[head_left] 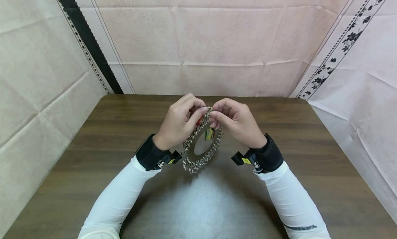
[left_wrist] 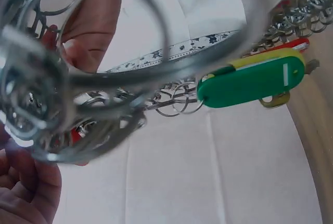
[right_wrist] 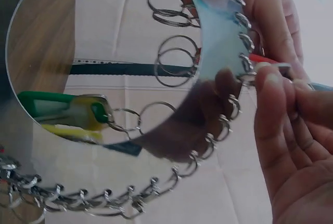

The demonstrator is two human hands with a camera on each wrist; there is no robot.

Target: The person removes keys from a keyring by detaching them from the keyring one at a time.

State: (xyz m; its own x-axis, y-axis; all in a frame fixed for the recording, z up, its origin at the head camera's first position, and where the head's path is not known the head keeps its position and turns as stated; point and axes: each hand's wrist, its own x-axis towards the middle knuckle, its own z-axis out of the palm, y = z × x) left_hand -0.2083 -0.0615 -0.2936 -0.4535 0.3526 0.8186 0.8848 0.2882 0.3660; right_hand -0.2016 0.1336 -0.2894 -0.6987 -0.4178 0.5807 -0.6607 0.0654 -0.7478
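Between the hands, above the table, hangs a flat shiny metal ring plate (head_left: 193, 156) with a wide round hole and many small split rings (right_wrist: 223, 128) along its rim. My left hand (head_left: 183, 120) pinches its upper edge between thumb and fingers. From the other side my right hand (head_left: 237, 122) pinches a small split ring at the same edge; the exact grip is partly hidden by the fingers. A green key tag (left_wrist: 252, 81) and a yellow key tag (left_wrist: 268, 57) hang from the plate's split rings. Something red (right_wrist: 268, 58) shows by the pinching fingers.
The brown wood-grain table (head_left: 310, 190) lies below both forearms. Pale creased cloth (head_left: 217, 35) covers the back and sides, with black floral trim at the right. Each wrist bears a black strap (head_left: 270, 153) with a small camera mount.
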